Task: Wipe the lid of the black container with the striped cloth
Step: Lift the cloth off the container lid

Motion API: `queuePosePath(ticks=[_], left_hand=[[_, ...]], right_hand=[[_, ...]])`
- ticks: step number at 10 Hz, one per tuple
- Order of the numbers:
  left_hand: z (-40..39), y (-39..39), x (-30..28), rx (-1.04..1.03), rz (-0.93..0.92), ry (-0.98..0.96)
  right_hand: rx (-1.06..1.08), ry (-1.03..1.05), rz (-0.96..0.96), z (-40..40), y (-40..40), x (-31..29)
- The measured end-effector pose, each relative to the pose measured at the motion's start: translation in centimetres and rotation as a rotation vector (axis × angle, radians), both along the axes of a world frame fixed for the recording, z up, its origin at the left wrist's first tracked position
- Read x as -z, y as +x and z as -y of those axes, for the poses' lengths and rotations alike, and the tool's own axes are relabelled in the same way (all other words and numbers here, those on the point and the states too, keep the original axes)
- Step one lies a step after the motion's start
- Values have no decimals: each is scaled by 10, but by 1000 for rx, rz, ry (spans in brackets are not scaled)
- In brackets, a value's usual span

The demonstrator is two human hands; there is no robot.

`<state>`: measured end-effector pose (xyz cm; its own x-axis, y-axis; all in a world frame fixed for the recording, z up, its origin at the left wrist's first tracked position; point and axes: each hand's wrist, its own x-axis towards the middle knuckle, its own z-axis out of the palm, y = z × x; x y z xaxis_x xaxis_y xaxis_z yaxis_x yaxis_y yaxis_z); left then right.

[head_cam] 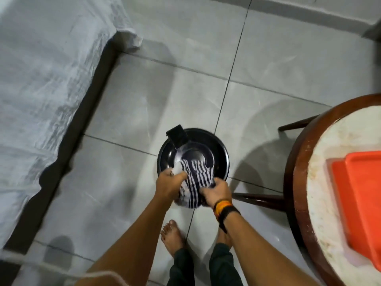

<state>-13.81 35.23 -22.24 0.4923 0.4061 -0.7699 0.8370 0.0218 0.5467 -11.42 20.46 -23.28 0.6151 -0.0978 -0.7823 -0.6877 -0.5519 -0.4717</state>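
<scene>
Over black lid (208, 141), L hand (169, 185) & R hand (216, 193) grips both closed on striped cloth (199, 178).

A round, glossy black lid (206, 149) sits closed on the container (159, 162) on the tiled floor. The crumpled navy-and-white striped cloth (198, 178) drapes over the lid's near edge.
</scene>
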Motion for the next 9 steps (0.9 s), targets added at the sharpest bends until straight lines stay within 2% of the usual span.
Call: queuePosePath(ticks=[1, 2, 3, 4, 5, 6, 7, 8, 9], left_hand=[[24, -8, -61, 37, 58, -118], [70, -5, -137, 136, 164, -165], [130, 9, -187, 186, 247, -204], [204, 33, -224, 281, 318, -223], [268, 61, -238, 333, 357, -228], [316, 80, -228, 464, 259, -121], [339, 91, -202, 610, 156, -97], [338, 89, -200, 783, 262, 112], [318, 89, -203, 948, 475, 407]], right_hand=[[155, 171, 18, 48, -20, -66], [269, 233, 107, 122, -28, -151], [365, 240, 231, 191, -21, -205], [411, 103, 369, 257, -2, -242], [433, -5, 428, 310, 26, -248], [404, -116, 410, 350, 54, -235], [307, -196, 293, 375, 67, -207], [157, -317, 170, 378, 68, -185], [-45, -465, 318, 353, 64, -186]])
